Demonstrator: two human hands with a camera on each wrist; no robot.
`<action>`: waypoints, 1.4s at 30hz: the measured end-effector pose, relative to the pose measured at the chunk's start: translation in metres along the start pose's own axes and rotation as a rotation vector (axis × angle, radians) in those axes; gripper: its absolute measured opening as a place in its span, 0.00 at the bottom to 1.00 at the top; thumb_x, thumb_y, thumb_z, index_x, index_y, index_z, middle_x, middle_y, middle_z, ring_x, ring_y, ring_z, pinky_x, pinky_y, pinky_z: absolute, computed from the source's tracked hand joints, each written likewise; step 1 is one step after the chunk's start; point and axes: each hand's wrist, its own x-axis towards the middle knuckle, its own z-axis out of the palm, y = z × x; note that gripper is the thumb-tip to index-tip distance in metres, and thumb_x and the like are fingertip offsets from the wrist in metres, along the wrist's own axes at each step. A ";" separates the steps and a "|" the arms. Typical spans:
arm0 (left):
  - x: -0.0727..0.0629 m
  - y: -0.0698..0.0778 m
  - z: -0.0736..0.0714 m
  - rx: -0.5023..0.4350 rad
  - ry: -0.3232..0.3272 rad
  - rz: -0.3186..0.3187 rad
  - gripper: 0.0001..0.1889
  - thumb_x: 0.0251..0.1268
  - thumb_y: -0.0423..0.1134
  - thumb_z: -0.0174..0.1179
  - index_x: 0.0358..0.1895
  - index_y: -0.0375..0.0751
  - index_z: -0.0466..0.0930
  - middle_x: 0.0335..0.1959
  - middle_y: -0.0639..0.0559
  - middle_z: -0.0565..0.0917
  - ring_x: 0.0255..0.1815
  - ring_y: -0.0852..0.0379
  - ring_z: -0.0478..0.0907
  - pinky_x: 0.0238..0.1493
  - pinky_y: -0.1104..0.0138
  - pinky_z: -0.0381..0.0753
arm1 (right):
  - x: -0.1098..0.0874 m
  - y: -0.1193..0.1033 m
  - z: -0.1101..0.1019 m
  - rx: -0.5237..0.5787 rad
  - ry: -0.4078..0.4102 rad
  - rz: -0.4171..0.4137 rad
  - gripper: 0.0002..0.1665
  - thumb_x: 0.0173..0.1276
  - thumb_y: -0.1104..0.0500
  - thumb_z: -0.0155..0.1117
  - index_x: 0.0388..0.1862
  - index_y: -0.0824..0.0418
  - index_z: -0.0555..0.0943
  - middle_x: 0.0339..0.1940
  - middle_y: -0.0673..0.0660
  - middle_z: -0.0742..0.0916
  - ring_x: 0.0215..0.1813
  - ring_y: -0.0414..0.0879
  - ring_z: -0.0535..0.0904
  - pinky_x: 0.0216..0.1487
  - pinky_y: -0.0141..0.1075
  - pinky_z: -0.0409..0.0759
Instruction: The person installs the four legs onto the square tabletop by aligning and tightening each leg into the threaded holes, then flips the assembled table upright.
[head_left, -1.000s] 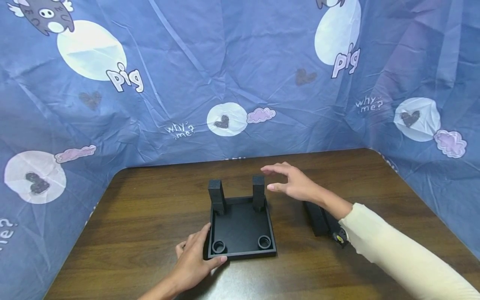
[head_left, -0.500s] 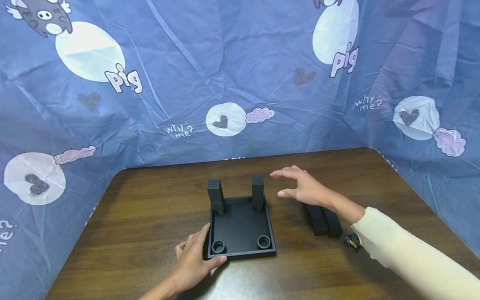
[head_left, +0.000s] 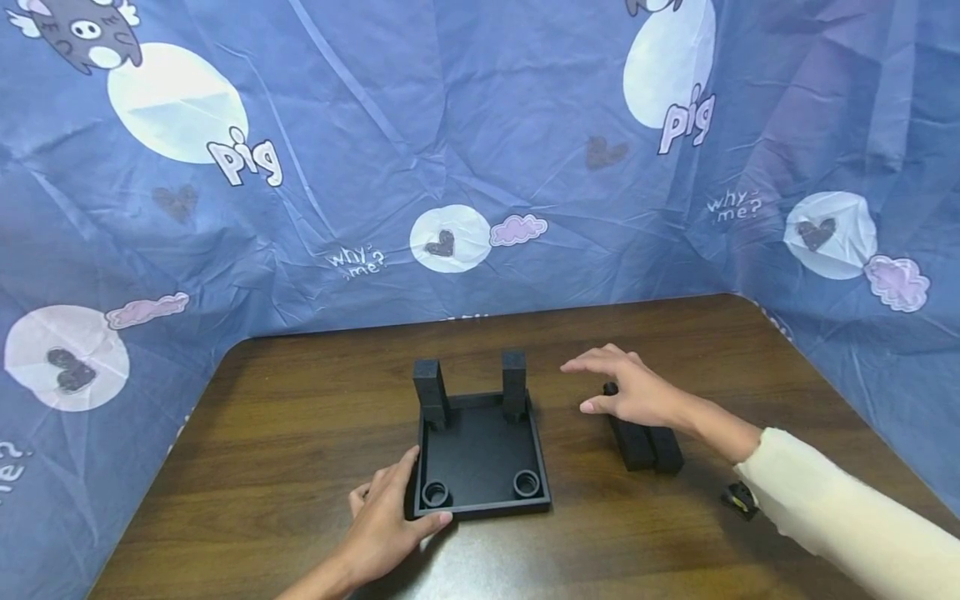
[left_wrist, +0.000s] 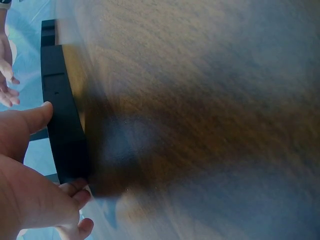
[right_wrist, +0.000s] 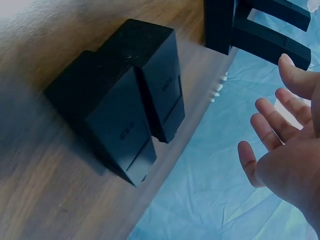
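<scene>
My left hand (head_left: 384, 527) grips the near-left corner of a square black tray-like panel (head_left: 483, 454) with a raised rim. Its thumb lies on the front wall and its fingers on the left side. Two black square posts, one left (head_left: 431, 393) and one right (head_left: 514, 385), stand upright in the panel's far corners. Ring sockets, one left (head_left: 436, 494) and one right (head_left: 527, 483), show in the near corners. My right hand (head_left: 633, 392), fingers parted and holding nothing, hovers over two loose black posts, a left one (right_wrist: 107, 127) and a right one (right_wrist: 157, 75), lying side by side.
The panel and loose posts lie on a brown wooden table (head_left: 300, 442). A blue printed cloth (head_left: 337, 167) hangs behind it and at both sides. One loose post has a round knob (head_left: 611, 388) at its far end, partly behind my right hand.
My right hand has moved right and toward me, away from the standing right post to above the loose posts. My left hand and the panel have stayed put.
</scene>
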 end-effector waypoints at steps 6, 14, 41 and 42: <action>0.000 -0.001 0.000 -0.003 0.000 0.004 0.51 0.52 0.49 0.80 0.76 0.31 0.64 0.68 0.36 0.77 0.67 0.39 0.71 0.61 0.38 0.51 | -0.009 0.005 -0.002 -0.050 -0.013 -0.006 0.32 0.62 0.67 0.77 0.66 0.61 0.81 0.63 0.58 0.83 0.66 0.58 0.71 0.60 0.58 0.59; 0.002 0.000 0.000 0.004 -0.001 0.002 0.51 0.52 0.49 0.80 0.76 0.31 0.64 0.67 0.36 0.77 0.67 0.39 0.71 0.61 0.39 0.51 | -0.021 0.013 -0.005 -0.083 -0.037 -0.008 0.33 0.60 0.69 0.78 0.65 0.61 0.82 0.62 0.57 0.84 0.65 0.58 0.72 0.58 0.57 0.60; 0.000 -0.001 0.000 -0.010 -0.011 -0.011 0.51 0.53 0.49 0.80 0.77 0.32 0.63 0.68 0.35 0.77 0.67 0.39 0.70 0.61 0.39 0.50 | -0.056 0.025 -0.009 -0.311 -0.188 -0.053 0.32 0.53 0.77 0.76 0.57 0.56 0.87 0.60 0.57 0.83 0.61 0.58 0.73 0.52 0.58 0.66; 0.000 -0.001 0.000 -0.011 -0.012 -0.013 0.51 0.53 0.49 0.80 0.77 0.32 0.63 0.68 0.35 0.77 0.67 0.39 0.70 0.61 0.39 0.50 | -0.056 0.025 -0.008 -0.312 -0.188 -0.058 0.33 0.53 0.78 0.76 0.57 0.56 0.87 0.60 0.57 0.83 0.62 0.59 0.73 0.52 0.58 0.66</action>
